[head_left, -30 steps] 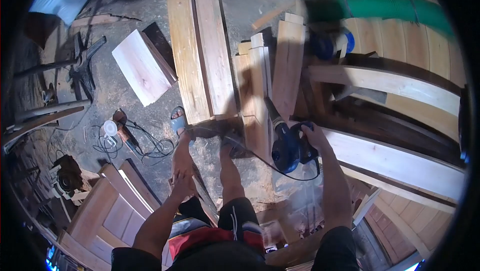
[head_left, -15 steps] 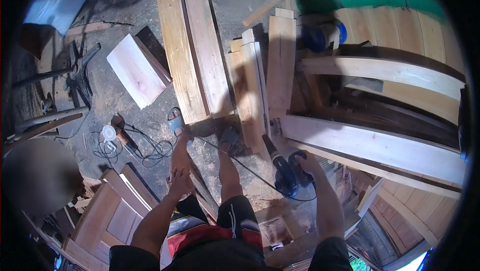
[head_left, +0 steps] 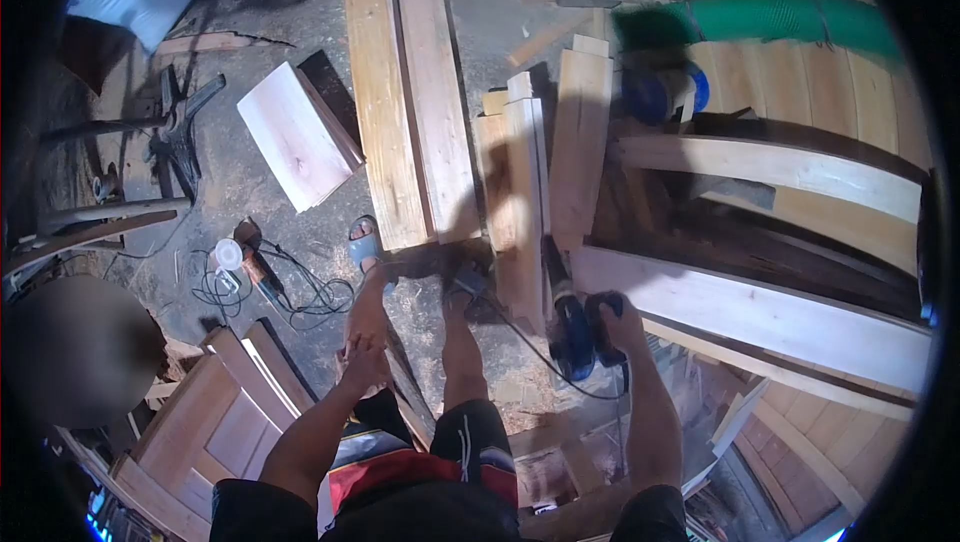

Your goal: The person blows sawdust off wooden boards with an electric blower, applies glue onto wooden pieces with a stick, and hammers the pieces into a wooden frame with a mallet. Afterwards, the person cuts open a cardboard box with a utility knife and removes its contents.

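My right hand (head_left: 622, 327) is wrapped round the handle of a dark blue electric blower (head_left: 572, 340). The blower's black tapered nozzle points forward, beside the near end of some narrow wooden boards (head_left: 522, 202) on the floor. A black cord curves from the blower's rear across the floor towards my feet. My left hand (head_left: 365, 360) lies on my left leg near the knee, fingers spread, holding nothing.
Two long planks (head_left: 440, 122) run ahead of my feet. An angle grinder (head_left: 258, 272) with a coiled cord lies left, below a stack of short boards (head_left: 298, 137). Long boards (head_left: 760, 307) extend right, near a green roll (head_left: 760, 20). Panelled wooden pieces (head_left: 185, 422) stand lower left.
The blower's nozzle has swung to point more straight ahead along the boards. My view has shifted slightly, while my left hand stays on my leg.
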A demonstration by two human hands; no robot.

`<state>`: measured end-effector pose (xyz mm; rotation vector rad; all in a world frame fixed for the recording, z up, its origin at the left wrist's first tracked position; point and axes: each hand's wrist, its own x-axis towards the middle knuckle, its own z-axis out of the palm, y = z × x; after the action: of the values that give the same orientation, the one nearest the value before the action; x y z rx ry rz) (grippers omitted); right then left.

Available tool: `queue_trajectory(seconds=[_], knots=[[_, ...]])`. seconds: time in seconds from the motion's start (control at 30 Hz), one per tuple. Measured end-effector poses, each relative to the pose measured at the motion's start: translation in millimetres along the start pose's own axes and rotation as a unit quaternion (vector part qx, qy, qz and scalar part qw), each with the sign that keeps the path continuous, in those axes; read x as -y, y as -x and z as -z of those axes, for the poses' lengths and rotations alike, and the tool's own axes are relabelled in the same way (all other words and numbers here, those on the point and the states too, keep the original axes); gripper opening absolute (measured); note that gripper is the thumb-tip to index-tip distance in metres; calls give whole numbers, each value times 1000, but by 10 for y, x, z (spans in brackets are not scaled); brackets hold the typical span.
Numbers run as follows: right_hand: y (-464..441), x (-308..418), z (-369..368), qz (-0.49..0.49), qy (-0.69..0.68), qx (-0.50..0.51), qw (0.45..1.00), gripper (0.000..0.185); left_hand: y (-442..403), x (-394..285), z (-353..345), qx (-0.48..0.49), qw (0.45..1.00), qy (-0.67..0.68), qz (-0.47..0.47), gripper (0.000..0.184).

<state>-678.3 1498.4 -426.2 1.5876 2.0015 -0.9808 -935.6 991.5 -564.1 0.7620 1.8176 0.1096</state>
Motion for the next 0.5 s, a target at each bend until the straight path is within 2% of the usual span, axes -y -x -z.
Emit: queue_trajectory(seconds=[0.1, 0.17, 0.23, 0.3, 0.4, 0.5], knots=[[-511, 171, -51, 59, -44, -31, 997, 35, 89, -194, 214, 26, 999, -19, 35, 89], [-871, 370, -41, 60, -59, -60, 995, 32, 110, -235, 253, 23, 998, -39, 42, 89], [-1161, 740, 93, 50, 20, -63, 997, 47, 85, -76, 80, 5, 999, -29, 31, 88], [-1333, 1134, 187, 29, -31, -43, 998, 48, 64, -7, 29, -1, 999, -25, 29, 87], [-1515, 1446, 231, 63, -37, -55, 996, 48, 139, -76, 139, 18, 999, -23, 41, 85], [-1366, 1638, 83, 61, -179, -19, 982, 45, 150, -122, 228, 28, 999, -3, 46, 83]])
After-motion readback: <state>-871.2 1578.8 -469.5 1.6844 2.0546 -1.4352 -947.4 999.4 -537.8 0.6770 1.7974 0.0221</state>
